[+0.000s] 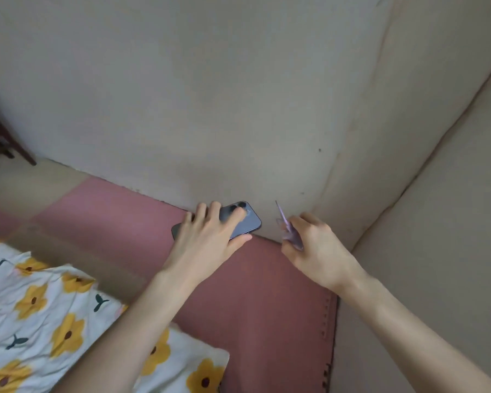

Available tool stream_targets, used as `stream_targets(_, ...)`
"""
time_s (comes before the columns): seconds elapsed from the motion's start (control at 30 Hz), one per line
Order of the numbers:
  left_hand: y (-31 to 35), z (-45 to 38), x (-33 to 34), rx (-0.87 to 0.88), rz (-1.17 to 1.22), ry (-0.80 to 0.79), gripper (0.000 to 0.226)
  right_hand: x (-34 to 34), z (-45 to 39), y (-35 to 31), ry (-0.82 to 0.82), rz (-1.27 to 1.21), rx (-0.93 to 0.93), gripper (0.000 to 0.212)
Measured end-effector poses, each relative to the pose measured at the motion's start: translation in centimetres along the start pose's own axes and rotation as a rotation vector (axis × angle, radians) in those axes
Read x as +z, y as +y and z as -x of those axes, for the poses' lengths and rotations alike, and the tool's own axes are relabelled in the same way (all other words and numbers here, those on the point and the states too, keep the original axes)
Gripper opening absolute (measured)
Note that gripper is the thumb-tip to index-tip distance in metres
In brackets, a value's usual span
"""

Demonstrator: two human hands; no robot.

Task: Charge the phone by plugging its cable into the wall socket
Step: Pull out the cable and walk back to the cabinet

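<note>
A dark blue-grey phone [245, 221] lies back up, camera lenses showing, near the base of the beige wall. My left hand [207, 236] grips it from above, fingers over its back and thumb under its near edge. My right hand [312, 245] is closed around a pale lilac cable [285, 226], whose thin end sticks up toward the wall, right of the phone. The cable end and the phone are apart. No wall socket is in sight.
Pink foam floor mats [119, 211] cover the floor up to the wall corner [349, 245]. A white cloth with yellow flowers [40, 307] lies at the lower left. Dark wooden furniture legs [9, 146] stand at the far left.
</note>
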State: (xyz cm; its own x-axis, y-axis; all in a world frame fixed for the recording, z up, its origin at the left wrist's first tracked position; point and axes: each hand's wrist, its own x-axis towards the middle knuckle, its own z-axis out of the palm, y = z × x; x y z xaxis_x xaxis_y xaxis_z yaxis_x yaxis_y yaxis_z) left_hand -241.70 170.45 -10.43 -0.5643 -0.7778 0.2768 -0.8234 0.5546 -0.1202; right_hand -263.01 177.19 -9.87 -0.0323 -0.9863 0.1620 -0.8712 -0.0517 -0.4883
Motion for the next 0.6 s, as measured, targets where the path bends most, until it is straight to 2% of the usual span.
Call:
stream_targets(0.1, -0.6, -3.6, 0.4, 0.003, 0.046, -0.019, 0.048, 0.0, -4.2, 1.8, 0.022, -0.057, 0.021, 0.020)
stream_targets(0.27, -1.0, -9.9, 1.6, -0.015, 0.120, -0.026, 0.048, -0.2, -11.9, 5.3, 0.069, -0.314, 0.104, 0.007)
stream_targets(0.43, -1.3, -18.7, 2.9, -0.079, 0.064, -0.066, 0.053, -1.6, -20.5, 9.9, 0.061, -0.389, 0.065, 0.021)
stream_targets(0.6, -1.9, -27.1, 3.2, -0.153, 0.088, -0.007, 0.051, -3.2, -29.5, 13.1, 0.053, -0.502, 0.002, 0.013)
